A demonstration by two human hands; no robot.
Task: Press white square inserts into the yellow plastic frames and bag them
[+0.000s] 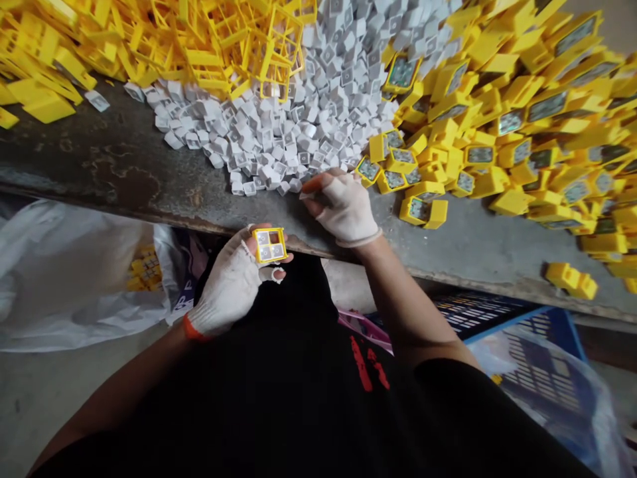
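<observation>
Yellow four-window plastic frame: in the left hand, just past the front edge of the worktop, above the person's dark shirt. Left grip closed on the frame, thumb and fingers at its edges, face turned up; pale square pieces show in its windows.

Right hand: on the worktop at the foot of the heap of white square plastic pieces, fingers drawn together, orange-tipped fingertip touching or just beside the heap's edge. Right grip nearly closed; whether it holds a piece cannot be told. Both gloves are white fabric.

Yellow blocks with grey-green faces lie heaped to the right; yellow lattice frames lie beyond.

Risks (judgement): the frame is held out past the worktop edge, so a slip of the left grip could drop it towards the white plastic bag or the floor. Its pieces, if unseated, could fall out. The white heap slopes and its foot lies near the right hand; a careless sweep could spill pieces or mix them with the yellow blocks. Worn glove fabric and small, smooth pieces could make pinches unreliable.
</observation>
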